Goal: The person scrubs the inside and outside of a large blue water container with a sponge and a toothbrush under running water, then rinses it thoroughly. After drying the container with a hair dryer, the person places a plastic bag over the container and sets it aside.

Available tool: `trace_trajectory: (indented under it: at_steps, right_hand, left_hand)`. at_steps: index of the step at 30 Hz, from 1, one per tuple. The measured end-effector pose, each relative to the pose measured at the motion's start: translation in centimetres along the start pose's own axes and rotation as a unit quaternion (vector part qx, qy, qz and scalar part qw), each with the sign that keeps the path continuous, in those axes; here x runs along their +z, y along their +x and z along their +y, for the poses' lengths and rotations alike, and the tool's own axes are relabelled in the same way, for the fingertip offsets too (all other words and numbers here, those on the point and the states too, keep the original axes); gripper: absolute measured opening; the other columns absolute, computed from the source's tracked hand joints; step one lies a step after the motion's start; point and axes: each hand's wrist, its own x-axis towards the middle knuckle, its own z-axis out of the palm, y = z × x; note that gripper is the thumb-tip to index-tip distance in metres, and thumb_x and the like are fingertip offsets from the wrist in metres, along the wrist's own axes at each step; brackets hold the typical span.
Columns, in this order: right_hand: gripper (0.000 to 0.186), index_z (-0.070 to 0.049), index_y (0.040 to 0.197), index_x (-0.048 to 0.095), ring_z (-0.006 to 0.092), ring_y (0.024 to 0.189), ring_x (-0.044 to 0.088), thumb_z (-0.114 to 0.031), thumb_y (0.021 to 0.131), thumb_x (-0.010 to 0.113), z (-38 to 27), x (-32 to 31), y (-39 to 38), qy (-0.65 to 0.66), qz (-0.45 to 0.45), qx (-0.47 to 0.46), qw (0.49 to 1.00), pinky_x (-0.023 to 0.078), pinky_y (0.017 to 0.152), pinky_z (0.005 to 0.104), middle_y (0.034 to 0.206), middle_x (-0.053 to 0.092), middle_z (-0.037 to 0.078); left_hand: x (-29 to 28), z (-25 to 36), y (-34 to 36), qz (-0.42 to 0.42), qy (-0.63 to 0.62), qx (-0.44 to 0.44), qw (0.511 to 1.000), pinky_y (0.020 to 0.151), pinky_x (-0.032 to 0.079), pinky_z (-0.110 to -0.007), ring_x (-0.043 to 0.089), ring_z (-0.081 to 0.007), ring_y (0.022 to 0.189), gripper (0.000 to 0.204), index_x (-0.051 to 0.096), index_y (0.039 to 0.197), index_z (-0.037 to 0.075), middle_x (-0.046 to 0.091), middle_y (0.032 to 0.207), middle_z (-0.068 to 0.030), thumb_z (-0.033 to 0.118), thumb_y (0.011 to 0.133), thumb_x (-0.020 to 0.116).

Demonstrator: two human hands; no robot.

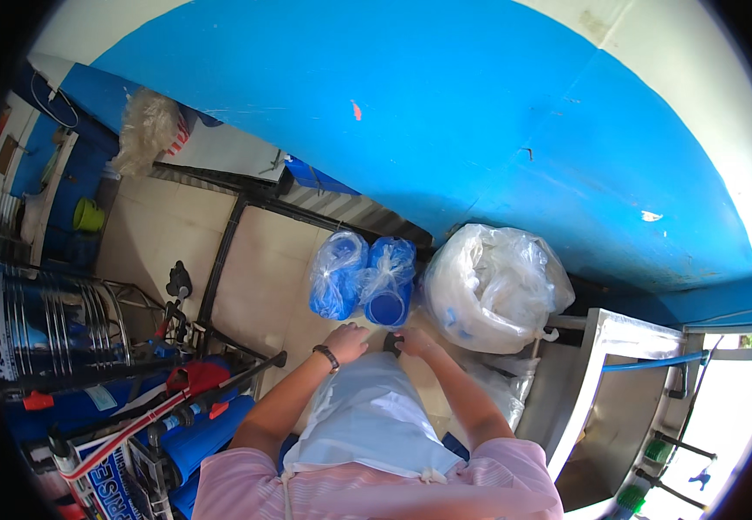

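My left hand (348,342), with a dark bracelet at the wrist, is just in front of the left one of two blue containers (331,299). Its fingers are loosely bent and I see nothing held in them. In front of the right blue container (387,308), my right hand (414,342) has its fingers curled in beside a small dark thing (392,343), whose kind I cannot make out. Both containers stand side by side on the floor, each wrapped in clear plastic gathered at the top. My pale apron (371,416) hangs below my hands.
A large clear bag (497,290) stuffed with plastic stands right of the containers, against the blue wall (445,113). A metal-framed unit (597,355) is at the right. At the left are a bicycle-like frame (220,394) and a large steel tank (64,325). Pale tiles (263,260) cover the floor.
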Motion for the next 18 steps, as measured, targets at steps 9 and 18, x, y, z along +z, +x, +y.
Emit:
trace_trajectory:
  at_steps: [9, 18]
  right_hand:
    - [0.035, -0.008, 0.119, 0.064, 0.0321, 0.105, 0.062, -0.016, 0.086, 0.067, -5.7, -11.7, -5.5, 0.225, 0.083, -0.067, 0.968, 0.049, 0.091, 0.0365, 0.116, 0.065, 0.015]
    - [0.027, -0.002, 0.109, 0.06, 0.0437, 0.131, 0.042, -0.018, 0.093, 0.044, -22.5, -34.5, -46.8, -0.023, 0.835, -0.465, 0.293, 0.028, 0.11, 0.064, 0.137, 0.047, 0.029]
  left_hand:
    - [0.6, 0.6, 8.0, -0.061, -0.007, 0.011, 0.998, 0.089, 0.049, -0.046, 0.06, -0.039, 0.103, 0.035, 0.062, 0.117, 0.007, 0.062, 0.109, -0.0225, 0.023, 0.085, 0.06]
    - [-6.4, 1.0, 5.9, -0.077, 0.063, 0.138, 0.985, 0.095, 0.047, -0.045, 0.058, -0.0384, 0.11, 0.043, 0.062, 0.12, 0.006, 0.063, 0.115, -0.0214, 0.032, 0.086, 0.061]
